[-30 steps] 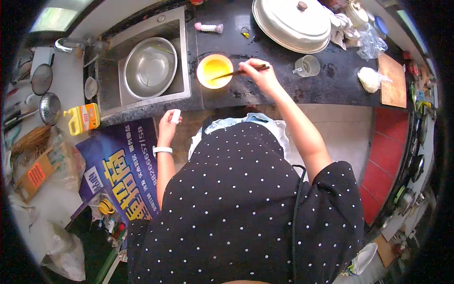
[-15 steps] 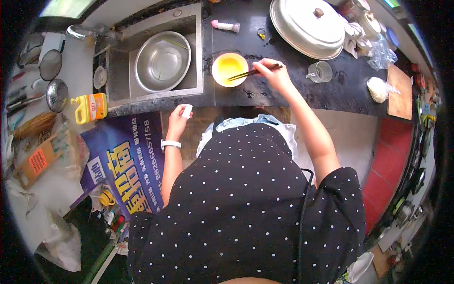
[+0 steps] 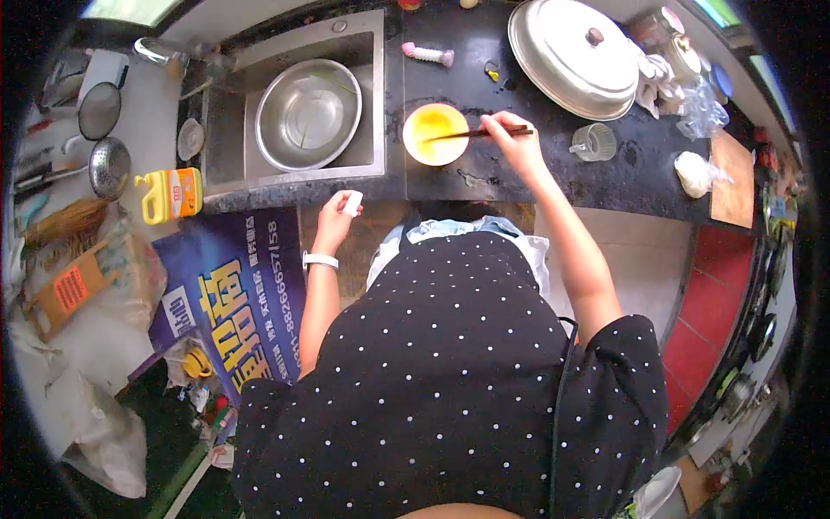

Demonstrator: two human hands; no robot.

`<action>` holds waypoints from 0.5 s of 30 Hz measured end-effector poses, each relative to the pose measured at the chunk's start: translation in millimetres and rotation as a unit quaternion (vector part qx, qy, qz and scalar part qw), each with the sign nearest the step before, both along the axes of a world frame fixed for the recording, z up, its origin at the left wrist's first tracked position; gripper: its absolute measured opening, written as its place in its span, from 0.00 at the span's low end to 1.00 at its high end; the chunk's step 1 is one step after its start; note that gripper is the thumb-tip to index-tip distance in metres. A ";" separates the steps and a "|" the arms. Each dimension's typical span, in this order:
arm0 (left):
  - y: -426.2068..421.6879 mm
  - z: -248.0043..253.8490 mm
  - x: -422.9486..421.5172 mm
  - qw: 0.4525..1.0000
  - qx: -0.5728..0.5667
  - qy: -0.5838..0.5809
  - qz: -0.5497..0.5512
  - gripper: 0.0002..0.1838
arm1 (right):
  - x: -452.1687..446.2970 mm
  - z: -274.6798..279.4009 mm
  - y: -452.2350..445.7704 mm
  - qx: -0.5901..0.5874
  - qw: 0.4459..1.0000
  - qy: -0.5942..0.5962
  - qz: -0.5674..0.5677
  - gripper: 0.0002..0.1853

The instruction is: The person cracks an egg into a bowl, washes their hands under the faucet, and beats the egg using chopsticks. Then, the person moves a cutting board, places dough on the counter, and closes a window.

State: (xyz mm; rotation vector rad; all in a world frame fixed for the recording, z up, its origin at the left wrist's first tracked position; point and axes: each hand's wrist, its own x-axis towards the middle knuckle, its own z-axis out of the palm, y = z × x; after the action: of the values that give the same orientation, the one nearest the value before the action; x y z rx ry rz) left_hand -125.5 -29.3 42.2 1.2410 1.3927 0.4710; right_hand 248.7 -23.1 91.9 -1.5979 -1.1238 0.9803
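Note:
My right hand (image 3: 516,145) is closed around a pair of dark chopsticks (image 3: 465,135). Their tips dip into yellow liquid that looks like beaten egg (image 3: 430,124), inside a small round bowl (image 3: 443,162) on the dark counter. Lower down, in front of the counter edge by the sink, my left hand (image 3: 332,221) pinches a small white object (image 3: 353,203) whose kind I cannot make out. Nothing touches the bowl except the chopsticks.
Left of the bowl, a metal basin (image 3: 309,114) sits in the sink (image 3: 378,104). A large lidded pot (image 3: 575,52) and a glass mug (image 3: 593,143) stand to the right, with a wooden board (image 3: 731,182) beyond. A yellow jug (image 3: 171,195) is at far left.
The chopsticks have swung to a flatter angle in the bowl, and my right hand has shifted with them. My left hand keeps the white object. The whole view has slid slightly.

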 end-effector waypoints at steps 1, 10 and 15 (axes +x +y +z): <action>1.7 -1.9 0.8 1.000 0.001 -0.005 -0.001 0.09 | -1.5 2.5 0.4 0.031 0.999 -0.006 -0.043 0.11; 15.2 -10.9 -8.1 1.000 -0.005 -0.020 -0.013 0.09 | -8.6 1.3 -1.3 0.010 0.999 -0.001 -0.047 0.11; 25.1 -15.3 -20.0 0.999 -0.018 -0.018 -0.025 0.09 | -12.6 -4.2 -0.8 0.003 0.999 0.032 -0.035 0.10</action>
State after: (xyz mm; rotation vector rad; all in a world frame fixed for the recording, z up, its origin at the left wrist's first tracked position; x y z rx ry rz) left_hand -145.5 -4.2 26.8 1.2298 1.3316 0.4297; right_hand 236.1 -23.9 87.8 -1.5801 -1.0192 0.9736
